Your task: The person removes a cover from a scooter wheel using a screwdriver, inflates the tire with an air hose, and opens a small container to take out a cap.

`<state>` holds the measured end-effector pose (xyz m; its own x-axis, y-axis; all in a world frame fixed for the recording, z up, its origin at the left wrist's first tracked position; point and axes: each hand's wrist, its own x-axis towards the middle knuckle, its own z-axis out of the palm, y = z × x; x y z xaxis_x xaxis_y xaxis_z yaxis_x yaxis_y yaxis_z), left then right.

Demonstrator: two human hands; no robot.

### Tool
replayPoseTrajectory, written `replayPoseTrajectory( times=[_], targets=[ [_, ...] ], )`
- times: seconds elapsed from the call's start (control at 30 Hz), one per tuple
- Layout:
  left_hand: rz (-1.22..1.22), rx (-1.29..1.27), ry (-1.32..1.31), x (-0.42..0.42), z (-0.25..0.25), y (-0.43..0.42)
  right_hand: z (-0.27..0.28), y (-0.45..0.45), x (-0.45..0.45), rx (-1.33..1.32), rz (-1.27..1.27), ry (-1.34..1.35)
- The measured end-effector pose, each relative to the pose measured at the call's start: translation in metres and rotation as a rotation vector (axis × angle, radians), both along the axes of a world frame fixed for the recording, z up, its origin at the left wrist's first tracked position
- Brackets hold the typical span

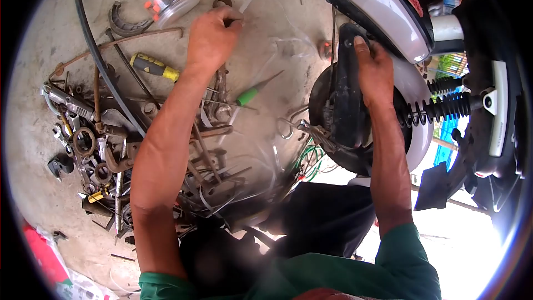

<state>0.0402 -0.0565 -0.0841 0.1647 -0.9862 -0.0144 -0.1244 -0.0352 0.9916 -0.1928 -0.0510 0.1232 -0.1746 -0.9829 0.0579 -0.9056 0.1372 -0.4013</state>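
Note:
My left hand (pixel 214 39) is over the floor at the upper middle, fingers curled together, beside a round metal ring and a thin clear strip (pixel 252 0). Whatever its fingertips may hold is too small to make out. On the right, my right hand (pixel 376 72) grips the upper part of a long black cover (pixel 351 94) by the scooter's rear wheel, thumb on its face near a small bolt hole. Below the left hand lie a green-handled screwdriver (pixel 248 96) and a yellow and black screwdriver (pixel 150 65).
A clear jar (pixel 173 1) with orange-capped items and a curved brake shoe (pixel 125 22) lie at the top left. Wrenches, rings and rods are heaped at the left. The scooter's coil spring (pixel 444 108) and silver body panel (pixel 383 5) stand at the right.

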Motion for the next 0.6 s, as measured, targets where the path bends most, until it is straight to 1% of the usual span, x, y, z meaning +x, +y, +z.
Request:
replayPoseTrajectory(
  times=[0.03, 0.13, 0.23, 0.27, 0.33, 0.37, 0.43, 0.47, 0.57, 0.6],
  targets=[
    [-0.058, -0.065, -0.15, 0.002, 0.0, 0.002, 0.0, 0.0, -0.001, 0.015, -0.018, -0.031],
    [-0.362, -0.128, -0.828, -0.01, 0.003, 0.028, -0.003, -0.002, -0.005, -0.007, -0.02, -0.031],
    [-0.45, -0.148, -1.064, -0.026, 0.006, 0.045, -0.002, -0.004, -0.009, -0.022, -0.032, 0.01],
    [-0.471, -0.116, -1.073, -0.028, 0.008, 0.046, -0.002, -0.003, -0.009, -0.016, -0.041, 0.017],
    [-0.515, -0.047, -1.097, -0.027, 0.013, 0.044, -0.005, -0.003, -0.012, -0.058, -0.078, -0.053],
    [-0.474, -0.099, -1.079, -0.027, 0.006, 0.045, -0.007, -0.004, -0.014, -0.082, -0.098, -0.092],
    [-0.397, -0.209, -1.044, -0.029, -0.013, 0.047, -0.008, -0.005, -0.019, -0.101, -0.055, -0.122],
    [-0.409, -0.212, -1.029, -0.027, -0.014, 0.047, -0.008, -0.005, -0.02, -0.109, -0.035, -0.139],
    [-0.439, -0.201, -1.006, -0.022, -0.013, 0.048, -0.007, -0.004, -0.016, -0.082, -0.081, -0.26],
    [-0.444, -0.186, -1.012, -0.022, -0.01, 0.048, -0.007, -0.004, -0.015, -0.081, -0.079, -0.245]
  ],
)
